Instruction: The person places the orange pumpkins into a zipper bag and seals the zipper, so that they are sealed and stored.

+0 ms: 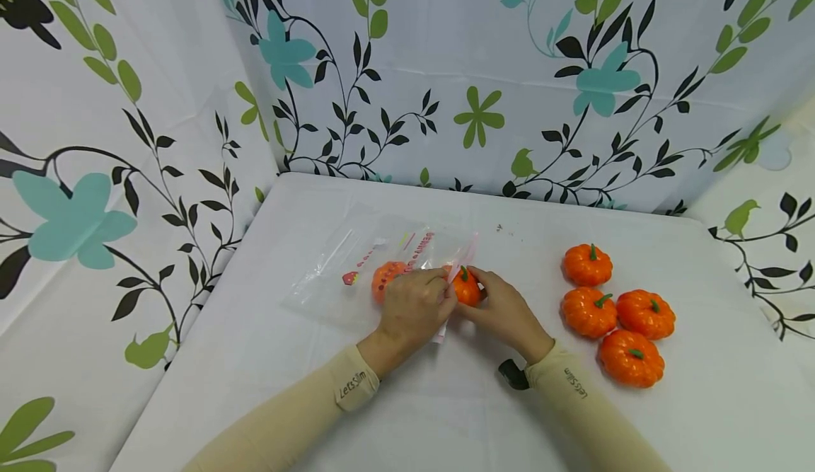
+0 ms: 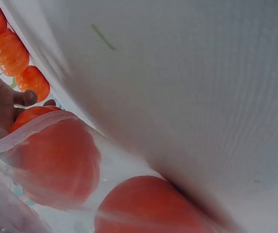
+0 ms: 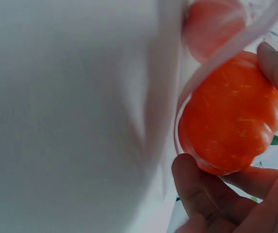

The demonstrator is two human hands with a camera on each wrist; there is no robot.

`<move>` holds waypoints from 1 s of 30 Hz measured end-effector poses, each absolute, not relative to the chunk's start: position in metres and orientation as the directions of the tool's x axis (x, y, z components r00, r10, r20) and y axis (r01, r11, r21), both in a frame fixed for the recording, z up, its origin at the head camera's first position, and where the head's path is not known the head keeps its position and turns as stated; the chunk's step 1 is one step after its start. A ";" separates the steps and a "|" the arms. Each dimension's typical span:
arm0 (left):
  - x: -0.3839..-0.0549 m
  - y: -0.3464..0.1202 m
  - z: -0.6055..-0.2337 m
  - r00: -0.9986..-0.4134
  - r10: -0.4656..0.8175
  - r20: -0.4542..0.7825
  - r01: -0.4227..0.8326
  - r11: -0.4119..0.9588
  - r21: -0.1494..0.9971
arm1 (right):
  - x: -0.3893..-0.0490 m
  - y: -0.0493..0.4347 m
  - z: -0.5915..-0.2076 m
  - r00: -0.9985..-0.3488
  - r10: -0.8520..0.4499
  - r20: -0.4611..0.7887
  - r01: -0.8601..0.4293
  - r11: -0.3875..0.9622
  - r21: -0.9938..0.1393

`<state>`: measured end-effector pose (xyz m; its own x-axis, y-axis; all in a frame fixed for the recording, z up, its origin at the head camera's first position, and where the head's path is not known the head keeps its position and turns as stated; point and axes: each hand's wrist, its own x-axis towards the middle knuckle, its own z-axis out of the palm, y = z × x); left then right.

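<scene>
Right grip (image 1: pixel 506 313): curled round orange pumpkin (image 1: pixel 467 289), parted about the pumpkin's width, with fingertips against its side in right wrist view. Stem up.

Location of that pumpkin: at the mouth of clear bag (image 1: pixel 327 263), partly in. Bulk visible through the film in left wrist view, remainder outside, past the mouth edge. Pink strip (image 3: pixel 226 48) along the mouth, running close against the pumpkin in right wrist view.

Left grip (image 1: pixel 407 306): pinching the bag at its mouth, next to the strip, fingers bunched with little gap. Exact fingertip contact hidden in head view; can't tell more from left wrist view. Just beside the right grip, over the bag.

Already inside the bag: second pumpkin (image 1: pixel 385 279), resting low near the worktop (image 1: pixel 467 408), partly behind the left grip in head view. Bag lying mostly flat to the left, with red lettering and a small strawberry print on top.

Off to the right, well apart from the bag: four loose pumpkins (image 1: pixel 646 314), orange with green stems, grouped close together.

Also in head view: beige sleeves (image 1: pixel 286 415) on both arms, small black object (image 1: pixel 513 374) at right cuff, leaf-and-flower curtain (image 1: pixel 407 68) behind.
</scene>
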<state>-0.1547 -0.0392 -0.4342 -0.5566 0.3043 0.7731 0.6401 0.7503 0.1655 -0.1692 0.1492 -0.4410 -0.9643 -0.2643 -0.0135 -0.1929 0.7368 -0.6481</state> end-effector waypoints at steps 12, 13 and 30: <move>-0.156 -0.042 -0.432 -0.543 0.249 0.802 0.638 0.744 0.201 | -0.169 0.141 -0.448 -0.963 -0.268 -0.005 -0.190 0.696 -0.693; -0.156 -0.043 -0.431 -0.543 0.247 0.802 0.636 0.745 0.201 | -0.168 0.141 -0.448 -0.964 -0.267 -0.006 -0.187 0.692 -0.697; -0.155 -0.039 -0.433 -0.483 0.274 0.831 0.652 0.746 0.133 | -0.175 0.125 -0.447 -0.935 -0.347 0.071 -0.305 0.688 -0.658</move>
<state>-0.1550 -0.0393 -0.4331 -0.4835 0.2739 0.8314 0.6520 0.7464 0.1333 -0.1751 0.1254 -0.4472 -0.9352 -0.3470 0.0705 -0.3050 0.6884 -0.6581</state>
